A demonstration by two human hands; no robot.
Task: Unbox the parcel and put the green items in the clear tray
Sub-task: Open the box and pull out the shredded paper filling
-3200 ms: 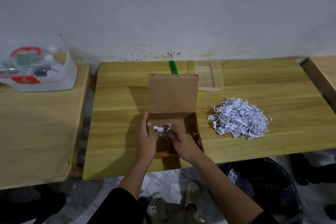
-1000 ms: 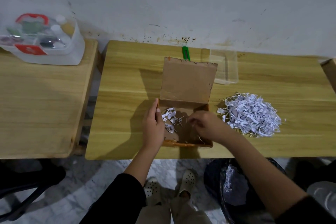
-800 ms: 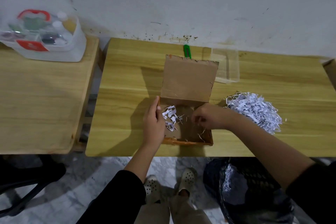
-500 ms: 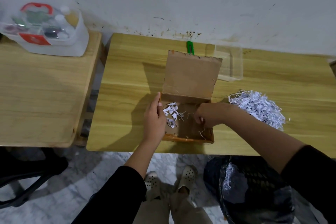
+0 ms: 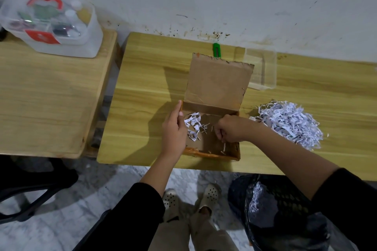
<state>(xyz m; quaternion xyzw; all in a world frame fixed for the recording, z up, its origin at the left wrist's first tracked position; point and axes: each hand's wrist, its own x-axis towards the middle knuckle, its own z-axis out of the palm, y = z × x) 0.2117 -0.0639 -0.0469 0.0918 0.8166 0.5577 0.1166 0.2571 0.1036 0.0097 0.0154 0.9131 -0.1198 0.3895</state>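
My left hand (image 5: 173, 130) lies along the box's (image 5: 212, 149) left wall, so that side is blocked. My right hand (image 5: 230, 128) sits curled inside it, over the right half; between my hands only a narrow strip of floor lies open, littered with shreds (image 5: 192, 125). The raised lid (image 5: 218, 81) walls off the far side, so any path to the tray (image 5: 263, 71) goes over it or around its right edge. The shred pile (image 5: 289, 124) crowds the table (image 5: 146, 91) just right of the box. A green thing (image 5: 216, 50), perhaps a cutter, pokes out behind the lid. Left of the box the table lies bare.
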